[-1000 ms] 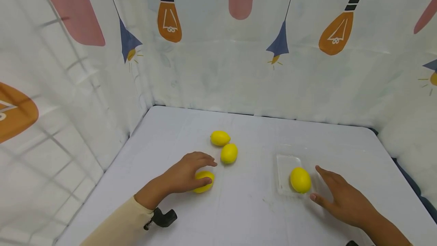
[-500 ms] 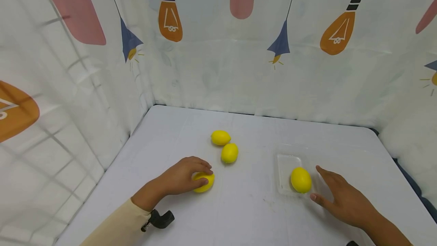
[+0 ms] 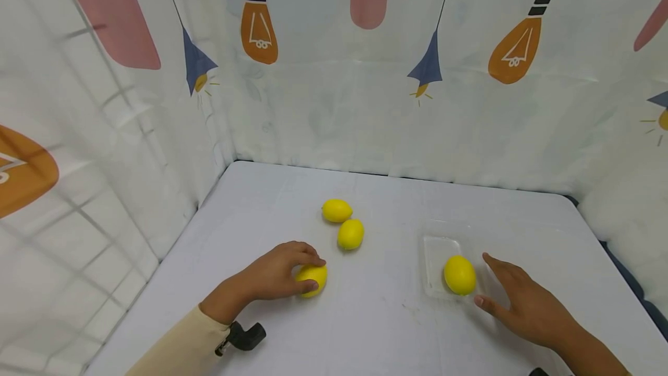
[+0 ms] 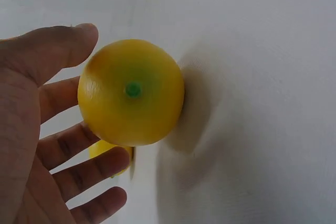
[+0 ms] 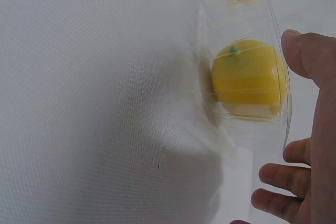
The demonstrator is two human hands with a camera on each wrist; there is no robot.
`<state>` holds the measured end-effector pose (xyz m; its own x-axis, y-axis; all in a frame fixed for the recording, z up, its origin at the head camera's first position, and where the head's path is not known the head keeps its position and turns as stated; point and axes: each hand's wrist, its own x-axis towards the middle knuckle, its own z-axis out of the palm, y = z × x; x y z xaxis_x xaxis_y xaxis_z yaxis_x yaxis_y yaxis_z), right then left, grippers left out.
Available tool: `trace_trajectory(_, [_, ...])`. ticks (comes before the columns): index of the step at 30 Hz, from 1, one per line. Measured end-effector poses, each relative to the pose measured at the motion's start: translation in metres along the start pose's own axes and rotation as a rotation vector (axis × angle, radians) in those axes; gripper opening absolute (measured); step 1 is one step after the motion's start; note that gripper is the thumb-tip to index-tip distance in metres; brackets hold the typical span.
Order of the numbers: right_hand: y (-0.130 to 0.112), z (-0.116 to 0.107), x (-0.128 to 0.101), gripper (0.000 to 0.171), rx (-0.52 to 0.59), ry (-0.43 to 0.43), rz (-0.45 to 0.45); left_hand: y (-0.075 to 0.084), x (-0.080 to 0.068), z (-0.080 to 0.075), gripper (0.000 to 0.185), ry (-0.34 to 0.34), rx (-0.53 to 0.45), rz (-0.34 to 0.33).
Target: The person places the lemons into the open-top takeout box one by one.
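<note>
My left hand (image 3: 282,274) curls round a yellow lemon (image 3: 315,277) on the table, thumb on the near side and fingers over the far side. In the left wrist view the lemon (image 4: 134,93) shows its green stem end, between thumb and fingers. Two more lemons lie together farther back, one (image 3: 336,210) behind the other (image 3: 351,234). To the right, a clear plastic tray (image 3: 434,268) has one lemon (image 3: 460,275) in it. My right hand (image 3: 527,306) is at the tray's right side, thumb and fingers spread; whether it touches the rim I cannot tell.
A white cloth covers the table (image 3: 386,329). Behind and to the left hangs a white curtain (image 3: 334,115) printed with lamps and bulbs. A black wrist mount (image 3: 246,336) sits below my left sleeve.
My left hand has lowered and its fingers have closed in round the near lemon. The right hand, the tray and the other lemons stay where they were.
</note>
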<state>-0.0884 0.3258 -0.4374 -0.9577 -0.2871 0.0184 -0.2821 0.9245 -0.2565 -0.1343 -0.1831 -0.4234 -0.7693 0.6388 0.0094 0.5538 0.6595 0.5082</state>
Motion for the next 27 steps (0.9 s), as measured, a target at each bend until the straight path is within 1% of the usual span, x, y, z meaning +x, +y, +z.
trace_trajectory(7, [-0.0008, -0.0014, 0.0004, 0.090, -0.001, -0.004, -0.001, 0.0008, -0.0041, -0.0027, 0.056, -0.030, 0.019, -0.003])
trace_trajectory(14, [-0.0010, -0.0019, 0.0009, 0.092, -0.003, -0.013, 0.011, 0.0000, -0.0050, -0.0030, 0.061, -0.049, 0.013, 0.017])
trace_trajectory(18, [-0.0014, -0.0019, 0.0012, 0.092, 0.000, -0.018, 0.020, -0.0007, -0.0041, -0.0016, 0.064, -0.060, -0.001, 0.005])
trace_trajectory(22, [-0.0019, -0.0020, 0.0011, 0.093, 0.003, -0.023, 0.024, -0.0010, -0.0032, 0.0010, 0.067, -0.040, -0.023, -0.009])
trace_trajectory(27, [-0.0023, -0.0022, 0.0008, 0.093, 0.004, -0.025, 0.022, -0.0013, -0.0014, 0.0063, 0.059, 0.007, -0.056, 0.014])
